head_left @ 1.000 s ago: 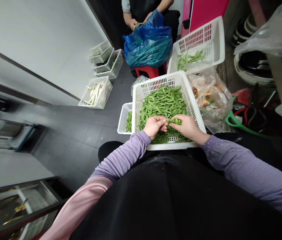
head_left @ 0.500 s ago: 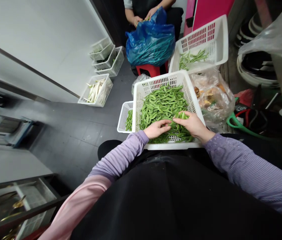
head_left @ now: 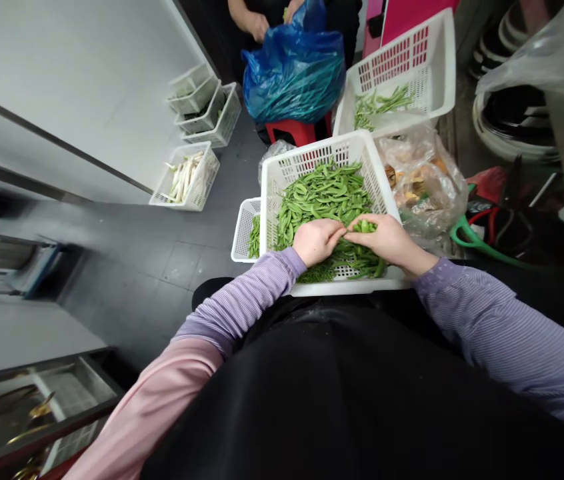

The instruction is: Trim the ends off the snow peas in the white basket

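The basket's (head_left: 337, 288) near edge sits close to the apron (head_left: 342, 400), its left edge beside a tray (head_left: 243, 233) and its right edge by a plastic bag (head_left: 425, 175), while grey floor (head_left: 162, 257) stretches away past the tray. Flat, bright green pods (head_left: 325, 193), some curved, heap toward its far edge; over the near half, the right hand (head_left: 387, 240) grips a few, and the left hand (head_left: 315, 240) pinches beside them, on what I can't tell.

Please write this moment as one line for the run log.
Right hand: holds green pods | Left hand: pinched, close beside it | Below both: white basket
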`<state>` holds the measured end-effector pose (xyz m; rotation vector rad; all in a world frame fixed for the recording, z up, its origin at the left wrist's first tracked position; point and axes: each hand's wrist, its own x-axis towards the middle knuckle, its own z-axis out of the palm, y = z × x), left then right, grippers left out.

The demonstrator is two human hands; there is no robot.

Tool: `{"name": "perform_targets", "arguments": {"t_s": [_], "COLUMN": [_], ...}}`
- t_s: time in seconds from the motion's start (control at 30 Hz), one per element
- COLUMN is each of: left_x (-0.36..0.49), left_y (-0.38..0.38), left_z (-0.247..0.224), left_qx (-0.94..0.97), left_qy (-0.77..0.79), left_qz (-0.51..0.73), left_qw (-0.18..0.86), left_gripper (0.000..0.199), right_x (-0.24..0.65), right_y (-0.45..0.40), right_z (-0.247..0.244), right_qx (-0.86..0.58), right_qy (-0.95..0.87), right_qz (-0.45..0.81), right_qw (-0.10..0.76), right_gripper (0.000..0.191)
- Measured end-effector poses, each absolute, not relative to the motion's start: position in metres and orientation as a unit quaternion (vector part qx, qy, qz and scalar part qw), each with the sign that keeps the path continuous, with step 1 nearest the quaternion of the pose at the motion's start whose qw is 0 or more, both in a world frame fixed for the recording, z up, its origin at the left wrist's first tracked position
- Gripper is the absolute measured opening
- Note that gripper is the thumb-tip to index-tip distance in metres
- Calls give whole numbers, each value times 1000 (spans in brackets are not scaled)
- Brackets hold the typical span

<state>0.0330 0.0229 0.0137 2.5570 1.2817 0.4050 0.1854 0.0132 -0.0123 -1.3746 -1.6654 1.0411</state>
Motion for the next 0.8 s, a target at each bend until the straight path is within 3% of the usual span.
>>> {"name": "perform_targets", "arguments": {"t_s": [0.07,0.13,0.27,0.33,0.4,0.6,0.73,0.8], "left_x": [38,40,26,19,21,48,27,13], "left_y": [21,18,11,10,12,24,30,28], "left_z": [-2,-19,-50,-64,-75,-92,-74,-59], "left_qx": [822,792,848,873,880,825,814,805], "left_qy": [499,535,477,425,403,465,498,515], "left_qz": [206,178,-80,-160,-187,-266,-234,-154], "left_qw": [182,233,215,180,166,180,186,250], "left_gripper": [36,41,23,24,33,25,24,25], "right_x": [182,183,212,229,237,225,220,213], "right_y": [13,16,34,42,46,44,44,42], "right_z": [-13,-12,-4,3,8,5,-9,-15], "right_qx": [-536,-508,-466,-443,-431,-459,-538,-582], "right_qy": [-506,-368,-209,-190,-192,-181,-274,-365], "right_qz": [522,609,639,647,662,690,626,572], "right_qw": [428,485,575,591,582,529,493,448], "right_gripper": [24,27,16,8,2,7,17,21]}}
